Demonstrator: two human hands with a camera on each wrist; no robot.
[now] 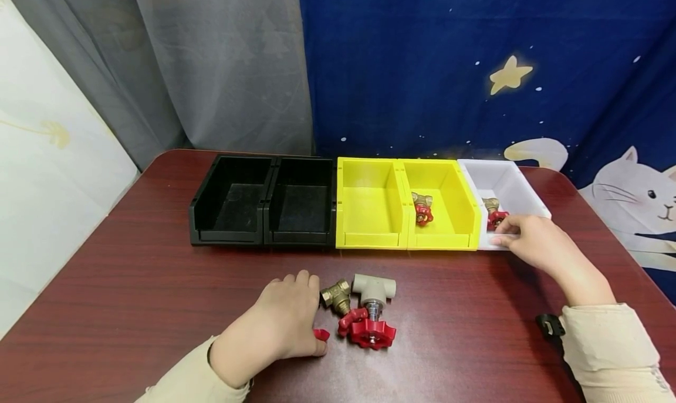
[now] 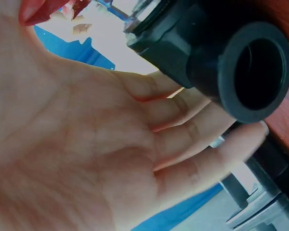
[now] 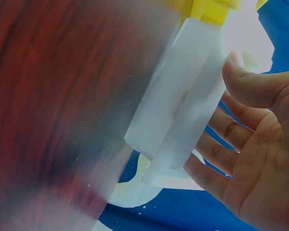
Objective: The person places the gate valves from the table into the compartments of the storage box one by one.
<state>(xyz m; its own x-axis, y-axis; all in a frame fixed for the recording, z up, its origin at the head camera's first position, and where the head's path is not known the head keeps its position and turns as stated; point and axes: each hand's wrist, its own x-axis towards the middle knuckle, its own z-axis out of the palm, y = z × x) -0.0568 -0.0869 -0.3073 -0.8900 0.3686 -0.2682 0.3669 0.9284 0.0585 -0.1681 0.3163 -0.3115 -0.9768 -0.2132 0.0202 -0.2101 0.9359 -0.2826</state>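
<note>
My left hand (image 1: 287, 318) is on the table around a dark valve with a tee body (image 2: 197, 53), its fingers extended along the far side. The thumb lies by the valve's red handwheel (image 1: 321, 334); the hand hides most of this valve in the head view. Just right lie a brass valve (image 1: 337, 294) and a pale grey plastic valve (image 1: 374, 291), both with red handwheels. My right hand (image 1: 536, 241) reaches over the front of the white bin (image 1: 520, 186), thumb and fingers apart. Close behind its fingertips sits a brass valve with a red handwheel (image 1: 495, 218) in the bin.
Left of the white bin, in one row, stand two yellow bins (image 1: 369, 239) and two black bins (image 1: 227, 237). The right yellow bin holds another brass valve (image 1: 422, 206) with a red wheel. Curtains (image 1: 401, 68) hang behind the brown table (image 1: 158, 285).
</note>
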